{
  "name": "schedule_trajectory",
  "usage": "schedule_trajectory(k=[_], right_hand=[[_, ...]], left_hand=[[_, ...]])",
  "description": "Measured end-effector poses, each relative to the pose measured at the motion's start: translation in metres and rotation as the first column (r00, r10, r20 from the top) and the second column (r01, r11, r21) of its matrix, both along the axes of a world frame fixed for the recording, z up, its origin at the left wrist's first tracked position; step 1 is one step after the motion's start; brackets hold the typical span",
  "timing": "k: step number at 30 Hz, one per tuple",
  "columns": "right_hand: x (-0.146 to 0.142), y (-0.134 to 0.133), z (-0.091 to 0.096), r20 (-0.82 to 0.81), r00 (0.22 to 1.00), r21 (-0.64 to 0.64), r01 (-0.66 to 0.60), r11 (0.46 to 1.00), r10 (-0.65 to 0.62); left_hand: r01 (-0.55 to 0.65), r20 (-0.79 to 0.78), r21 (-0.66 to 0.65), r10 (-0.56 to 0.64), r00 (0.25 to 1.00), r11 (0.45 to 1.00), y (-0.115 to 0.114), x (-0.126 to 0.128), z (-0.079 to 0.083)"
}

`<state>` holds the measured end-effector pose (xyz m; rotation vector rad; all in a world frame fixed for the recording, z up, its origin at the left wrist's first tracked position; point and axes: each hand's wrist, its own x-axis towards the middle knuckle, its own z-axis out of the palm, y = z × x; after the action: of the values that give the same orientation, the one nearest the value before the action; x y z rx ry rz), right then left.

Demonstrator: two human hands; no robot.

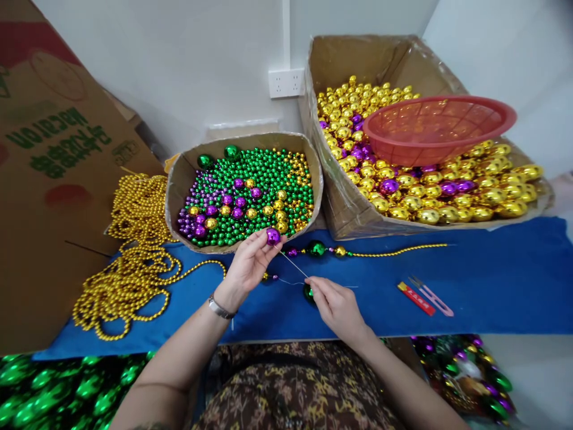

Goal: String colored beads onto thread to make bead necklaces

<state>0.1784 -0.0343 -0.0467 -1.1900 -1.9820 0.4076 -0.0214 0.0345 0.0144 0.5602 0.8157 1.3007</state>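
Observation:
My left hand (249, 263) pinches a shiny purple bead (273, 236) above the front edge of the small bead box. From that bead a thin, straight needle (292, 261) slants down to my right hand (336, 307), whose thumb and fingers are closed on its lower end. Partly hidden by the right fingers is a large green bead (308, 292). Fine thread (289, 282) runs near it on the blue cloth. Behind both hands lies a strung row of beads (317, 248), purple, green and gold, ending in a gold bead chain (403, 249).
A cut-down box (244, 246) holds small green, purple and gold beads. Beside it, a larger carton (349, 221) of gold and purple beads carries a red basket (439, 128). Gold bead strands (138, 209) heap at left. Pink thread snips (436, 298) and a red packet (416, 298) lie right.

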Motion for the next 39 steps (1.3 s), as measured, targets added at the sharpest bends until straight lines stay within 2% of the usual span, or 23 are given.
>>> schedule_trajectory(k=[8,15,27,33,36,39], right_hand=[[0.0,-0.001,0.0,0.008,1.0,-0.005,0.011,1.0,-0.011],[-0.002,-0.002,0.002,0.002,1.0,0.011,0.019,1.0,-0.019],[0.0,-0.003,0.008,-0.057,0.998,-0.09,-0.024,0.996,0.019],[-0.002,-0.002,0.008,-0.047,0.999,-0.06,-0.003,0.998,0.0],[-0.002,-0.002,0.005,-0.031,0.999,-0.059,-0.016,0.998,0.015],[-0.002,-0.001,0.001,0.037,0.999,0.026,0.011,1.0,-0.011]], left_hand=[[-0.039,-0.027,0.035,0.04,0.999,0.999,-0.003,0.003,0.0],[-0.072,0.02,0.029,0.071,0.997,0.997,-0.004,0.006,-0.002],[-0.059,-0.02,0.042,0.06,0.998,0.997,-0.011,0.01,-0.003],[-0.073,-0.128,0.153,0.093,0.987,0.986,-0.023,0.021,-0.011],[-0.064,-0.135,0.142,0.083,0.987,0.988,-0.028,0.026,-0.016],[-0.007,-0.149,0.111,0.024,0.989,0.994,-0.032,0.028,-0.021]])
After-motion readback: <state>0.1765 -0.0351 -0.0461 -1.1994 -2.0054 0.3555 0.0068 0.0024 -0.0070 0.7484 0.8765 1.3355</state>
